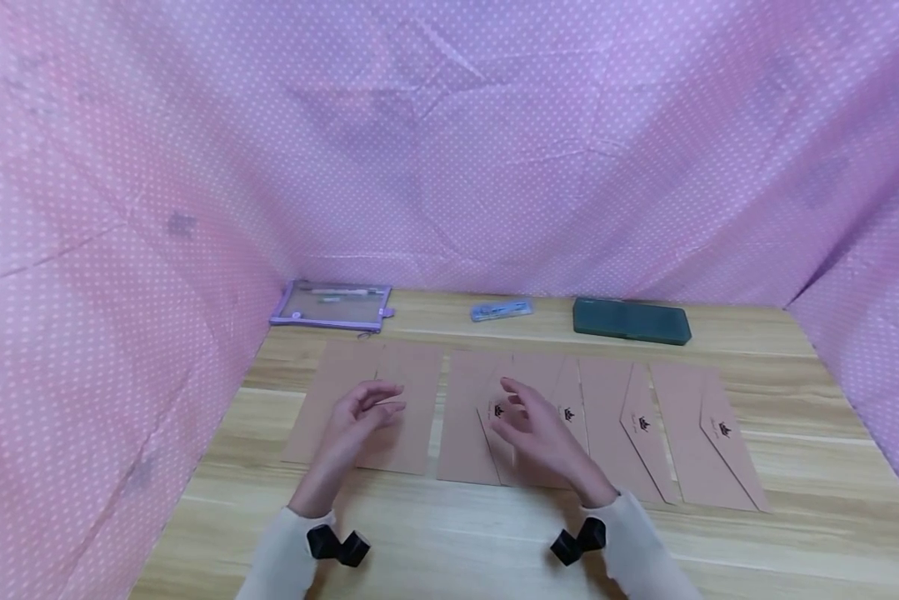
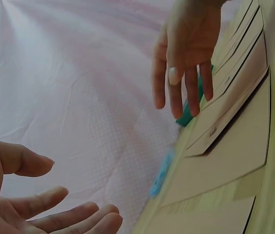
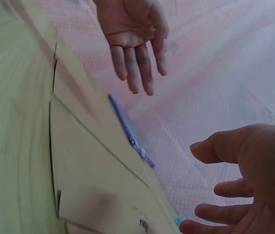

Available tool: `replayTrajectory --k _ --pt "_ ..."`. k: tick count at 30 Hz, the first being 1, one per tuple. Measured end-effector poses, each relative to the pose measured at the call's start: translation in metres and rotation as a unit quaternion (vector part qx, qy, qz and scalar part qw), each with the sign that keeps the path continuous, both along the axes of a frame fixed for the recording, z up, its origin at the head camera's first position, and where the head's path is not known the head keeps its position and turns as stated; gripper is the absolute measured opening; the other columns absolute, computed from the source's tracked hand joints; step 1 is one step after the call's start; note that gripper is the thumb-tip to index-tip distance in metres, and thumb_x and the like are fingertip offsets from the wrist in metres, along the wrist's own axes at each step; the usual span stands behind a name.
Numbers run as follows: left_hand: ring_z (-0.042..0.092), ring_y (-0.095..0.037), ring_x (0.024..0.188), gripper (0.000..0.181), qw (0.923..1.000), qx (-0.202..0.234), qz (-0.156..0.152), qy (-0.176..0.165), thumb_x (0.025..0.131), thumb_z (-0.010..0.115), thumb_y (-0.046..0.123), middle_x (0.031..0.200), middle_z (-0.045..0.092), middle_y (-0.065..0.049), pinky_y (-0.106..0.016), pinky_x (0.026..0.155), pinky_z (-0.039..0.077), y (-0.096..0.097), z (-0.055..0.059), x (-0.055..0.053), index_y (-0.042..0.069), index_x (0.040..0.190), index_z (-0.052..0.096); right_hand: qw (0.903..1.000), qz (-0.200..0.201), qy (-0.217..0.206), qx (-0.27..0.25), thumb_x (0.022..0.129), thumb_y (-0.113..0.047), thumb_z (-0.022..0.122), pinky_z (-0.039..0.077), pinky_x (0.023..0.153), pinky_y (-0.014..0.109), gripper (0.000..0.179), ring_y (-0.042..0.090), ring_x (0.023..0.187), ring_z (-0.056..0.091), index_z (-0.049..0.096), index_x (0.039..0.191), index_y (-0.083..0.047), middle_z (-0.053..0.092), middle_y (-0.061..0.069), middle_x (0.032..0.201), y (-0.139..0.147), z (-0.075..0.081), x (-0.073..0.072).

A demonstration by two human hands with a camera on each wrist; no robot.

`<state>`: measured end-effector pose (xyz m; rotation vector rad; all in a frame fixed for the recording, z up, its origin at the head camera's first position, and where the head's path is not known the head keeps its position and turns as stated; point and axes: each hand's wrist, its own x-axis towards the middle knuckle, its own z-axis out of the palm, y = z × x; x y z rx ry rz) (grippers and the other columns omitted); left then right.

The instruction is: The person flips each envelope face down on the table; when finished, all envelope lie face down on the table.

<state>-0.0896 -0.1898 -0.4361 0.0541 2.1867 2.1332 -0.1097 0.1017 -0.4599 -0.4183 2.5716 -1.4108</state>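
Several brown kraft envelopes (image 1: pixel 606 433) lie in a row across the table, some overlapping, with pointed flaps that carry a small black crown print. Over the leftmost brown paper piece (image 1: pixel 412 417) hovers my left hand (image 1: pixel 357 421), its fingers relaxed and slightly bent around nothing. My right hand (image 1: pixel 542 429) hangs above the middle envelopes, thumb apart from the fingers, also holding nothing. In the left wrist view the right hand (image 2: pixel 188 53) shows loosely extended fingers. The left hand (image 3: pixel 135 44) looks the same way in the right wrist view.
Along the back edge lie a purple-edged mesh pouch (image 1: pixel 337 308) with pens inside, a small blue packaged item (image 1: pixel 501 310) and a dark green case (image 1: pixel 631 321). Pink dotted cloth (image 1: pixel 449 167) hangs behind and at both sides of the wooden table (image 1: pixel 449 533).
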Motion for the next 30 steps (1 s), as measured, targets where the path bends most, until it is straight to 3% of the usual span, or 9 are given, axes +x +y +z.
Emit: replayTrajectory --k 5,9,13,19,24,30 --pt "0.069 -0.007 0.105 0.038 0.9995 0.028 -0.012 -0.009 0.096 0.054 0.005 0.118 0.068 0.002 -0.027 0.092 0.057 0.015 -0.006 -0.002 -0.015 0.128 0.050 0.9982 -0.001 0.040 0.044 0.093 -0.024 0.070 0.037 0.116 0.059 0.067 0.040 0.143 0.043 0.041 0.150 -0.004 0.043 0.020 0.156 0.005 -0.006 0.001" --pt "0.067 -0.009 0.110 0.035 0.9956 0.078 -0.037 -0.037 0.100 0.053 0.019 0.118 0.066 0.005 -0.030 0.097 0.055 0.023 -0.013 -0.002 -0.005 0.125 0.055 0.9941 0.013 0.075 0.077 0.091 -0.026 0.072 0.034 0.117 0.060 0.069 0.040 0.145 0.039 0.042 0.149 -0.004 0.040 0.020 0.157 0.010 -0.013 0.003" --pt "0.064 -0.012 0.114 0.029 0.9889 0.119 -0.060 -0.065 0.101 0.049 0.022 0.115 0.066 0.011 -0.035 0.103 0.052 0.030 -0.018 -0.004 0.005 0.123 0.058 0.9890 0.028 0.100 0.106 0.090 -0.028 0.073 0.035 0.116 0.060 0.072 0.039 0.147 0.037 0.041 0.150 -0.004 0.037 0.019 0.159 0.014 -0.019 0.005" --pt "0.060 -0.019 0.120 0.025 0.9821 0.150 -0.044 -0.105 0.101 0.043 0.020 0.115 0.066 0.010 -0.040 0.104 0.048 0.038 -0.025 -0.007 0.013 0.118 0.060 0.9883 0.037 0.103 0.106 0.089 -0.029 0.074 0.038 0.114 0.061 0.073 0.039 0.147 0.038 0.041 0.151 -0.007 0.034 0.018 0.161 0.013 -0.023 0.006" --pt "0.054 -0.030 0.128 0.028 0.9806 0.153 -0.018 -0.122 0.099 0.046 0.020 0.130 0.061 -0.006 -0.047 0.111 0.042 0.044 -0.030 -0.009 0.008 0.121 0.058 0.9882 0.044 0.106 0.102 0.089 -0.027 0.075 0.039 0.114 0.057 0.073 0.039 0.146 0.040 0.041 0.151 -0.007 0.034 0.019 0.161 0.008 -0.024 0.007" --pt "0.050 -0.034 0.132 0.038 0.9822 0.136 -0.020 -0.128 0.098 0.045 0.022 0.140 0.052 -0.019 -0.046 0.111 0.041 0.048 -0.034 -0.012 -0.001 0.128 0.053 0.9783 0.044 0.136 0.150 0.089 -0.029 0.075 0.040 0.113 0.058 0.072 0.040 0.144 0.041 0.044 0.149 -0.006 0.035 0.021 0.159 0.007 -0.028 0.007"
